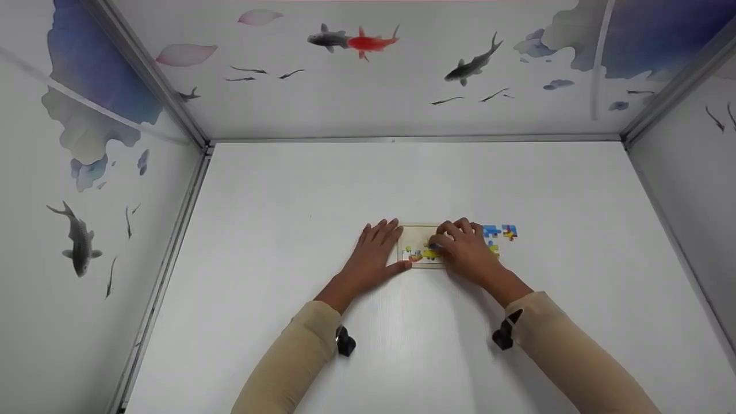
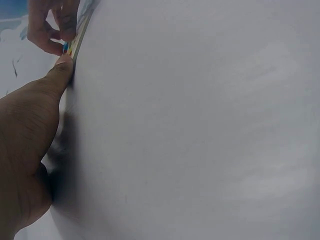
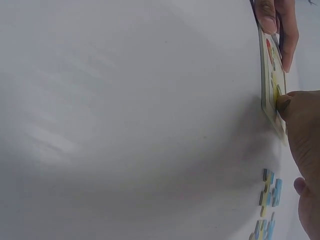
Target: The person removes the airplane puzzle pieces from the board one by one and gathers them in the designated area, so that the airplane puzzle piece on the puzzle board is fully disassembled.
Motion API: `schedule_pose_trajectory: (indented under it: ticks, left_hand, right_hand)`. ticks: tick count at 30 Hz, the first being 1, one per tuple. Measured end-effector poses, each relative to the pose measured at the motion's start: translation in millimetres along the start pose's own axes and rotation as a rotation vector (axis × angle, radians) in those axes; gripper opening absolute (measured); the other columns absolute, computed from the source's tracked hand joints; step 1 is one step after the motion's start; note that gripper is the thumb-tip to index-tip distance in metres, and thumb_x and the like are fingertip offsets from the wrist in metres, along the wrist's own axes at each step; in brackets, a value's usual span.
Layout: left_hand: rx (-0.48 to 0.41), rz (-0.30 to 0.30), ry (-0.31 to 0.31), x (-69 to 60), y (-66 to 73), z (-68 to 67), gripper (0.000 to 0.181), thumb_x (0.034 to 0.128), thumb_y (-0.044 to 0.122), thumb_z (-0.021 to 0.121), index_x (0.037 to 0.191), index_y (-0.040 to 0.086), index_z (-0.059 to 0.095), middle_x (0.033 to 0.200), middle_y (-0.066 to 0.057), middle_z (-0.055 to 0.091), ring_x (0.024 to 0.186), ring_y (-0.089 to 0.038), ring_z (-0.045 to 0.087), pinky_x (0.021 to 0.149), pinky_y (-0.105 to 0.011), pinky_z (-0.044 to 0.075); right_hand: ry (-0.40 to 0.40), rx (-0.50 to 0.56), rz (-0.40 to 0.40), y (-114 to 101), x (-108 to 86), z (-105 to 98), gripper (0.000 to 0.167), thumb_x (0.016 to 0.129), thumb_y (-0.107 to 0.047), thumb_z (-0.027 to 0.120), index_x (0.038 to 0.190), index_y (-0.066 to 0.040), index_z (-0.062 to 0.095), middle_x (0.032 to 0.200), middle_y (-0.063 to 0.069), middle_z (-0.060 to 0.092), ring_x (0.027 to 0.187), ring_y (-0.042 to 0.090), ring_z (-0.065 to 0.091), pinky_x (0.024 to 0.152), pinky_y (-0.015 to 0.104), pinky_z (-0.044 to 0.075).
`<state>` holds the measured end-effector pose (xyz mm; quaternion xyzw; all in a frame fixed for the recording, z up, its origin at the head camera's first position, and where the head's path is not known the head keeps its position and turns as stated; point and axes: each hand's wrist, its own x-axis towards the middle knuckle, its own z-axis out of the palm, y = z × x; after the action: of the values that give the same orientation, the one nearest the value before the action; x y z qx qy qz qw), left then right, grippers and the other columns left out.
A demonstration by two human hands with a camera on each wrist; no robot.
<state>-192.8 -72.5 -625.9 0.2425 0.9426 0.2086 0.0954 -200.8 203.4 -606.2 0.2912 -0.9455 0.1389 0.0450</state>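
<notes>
A small wooden puzzle tray (image 1: 415, 237) lies on the white table, with colourful jigsaw pieces (image 1: 415, 255) along its near side. My left hand (image 1: 374, 253) rests at the tray's left end with fingers stretched out; its thumb touches the near left corner. Over the tray's right part, my right hand (image 1: 468, 250) has curled fingers and pinches a puzzle piece (image 2: 65, 48), mostly hidden by the fingertips. In the right wrist view the right thumb (image 3: 284, 103) is down against the yellow pieces (image 3: 274, 89) inside the tray.
Several loose jigsaw pieces (image 1: 509, 231) lie on the table to the right of the tray, partly behind the right hand. White panels (image 1: 368, 109) printed with fish enclose the table (image 1: 287, 190) at the back and sides.
</notes>
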Motion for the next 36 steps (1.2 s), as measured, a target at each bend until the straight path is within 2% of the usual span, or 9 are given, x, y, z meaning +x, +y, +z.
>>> schedule_pose_trajectory:
  ticks: [9,14,22,30,36]
  left_hand:
    - [-0.004,0.010,0.002,0.6,-0.6,1.3,0.094,0.1084,0.072,0.050,0.178,0.016,0.024,0.187,-0.004,0.018,0.175,-0.028,0.012,0.143,-0.053,0.006]
    - [-0.001,0.022,0.007,0.7,-0.8,1.1,0.093,0.1090,0.072,0.050,0.178,0.015,0.024,0.187,-0.005,0.019,0.175,-0.030,0.013,0.143,-0.055,0.008]
    - [0.003,0.026,0.014,-1.0,-1.2,1.9,0.092,0.1094,0.071,0.050,0.178,0.015,0.024,0.187,-0.005,0.018,0.175,-0.030,0.013,0.142,-0.056,0.008]
    - [-0.029,0.030,0.019,-2.2,-0.1,1.6,0.090,0.1097,0.068,0.054,0.177,0.014,0.026,0.187,-0.006,0.020,0.175,-0.031,0.014,0.142,-0.057,0.008]
    - [-0.013,0.026,0.016,-1.2,-0.3,1.6,0.091,0.1098,0.069,0.052,0.178,0.015,0.025,0.187,-0.005,0.019,0.175,-0.030,0.014,0.142,-0.056,0.008]
  right_hand:
    - [0.010,0.022,0.034,6.4,-10.1,-1.8,0.021,0.105,-0.012,0.077,0.123,-0.021,0.080,0.129,0.004,0.068,0.130,0.038,0.057,0.115,0.077,0.042]
    - [0.051,0.042,0.045,14.4,-21.5,-6.9,0.021,0.103,-0.009,0.079,0.120,-0.021,0.080,0.129,0.003,0.070,0.131,0.039,0.055,0.114,0.078,0.040]
    - [0.103,0.056,0.052,32.4,-38.7,-14.1,0.026,0.098,-0.004,0.083,0.117,-0.021,0.079,0.131,0.006,0.070,0.128,0.040,0.055,0.106,0.072,0.042]
    - [0.081,0.074,0.145,47.5,-57.2,-24.2,0.032,0.097,0.002,0.082,0.121,-0.019,0.080,0.133,0.009,0.069,0.129,0.038,0.052,0.111,0.077,0.038]
    - [0.094,0.077,0.163,61.9,-72.9,-29.1,0.035,0.095,0.002,0.084,0.124,-0.016,0.079,0.135,0.013,0.069,0.128,0.040,0.052,0.107,0.075,0.039]
